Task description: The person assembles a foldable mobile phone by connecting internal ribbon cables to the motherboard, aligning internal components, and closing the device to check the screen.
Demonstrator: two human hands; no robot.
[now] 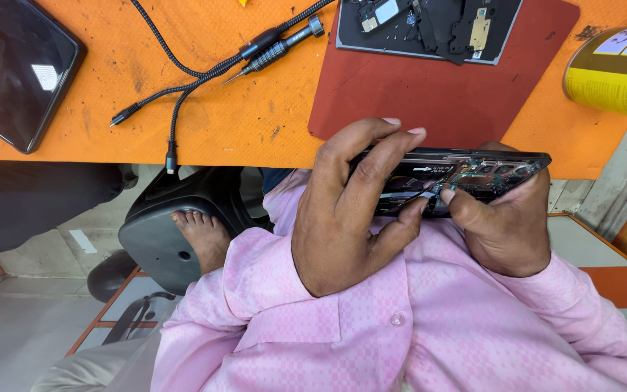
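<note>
The opened phone (466, 178), its back cover off and its circuit board and battery bare, is held just off the near edge of the orange surface (255, 109), over the person's lap. The step in hand looks like work on a small part in the phone's middle: a connector or flex strip is being pressed or lifted. The next move probably calls for a light, steady fingertip pull or press without bending the thin strip.

The left hand (350, 210) arches over the phone's left end, fingers spread along its upper edge, its grip closed around the phone while the thumb tip presses the small silver part. The right hand (506, 225) cradles the phone's right end from beneath, grip closed on the phone, its thumb meeting the same part.

Beyond the phone on the surface lies a red mat (437, 87) with a dismantled frame (429, 25); left of the phone are a screwdriver (273, 51), a braided cable (183, 87) and a dark tablet (19, 69). A yellow can (615, 72) lies to the phone's right.
</note>
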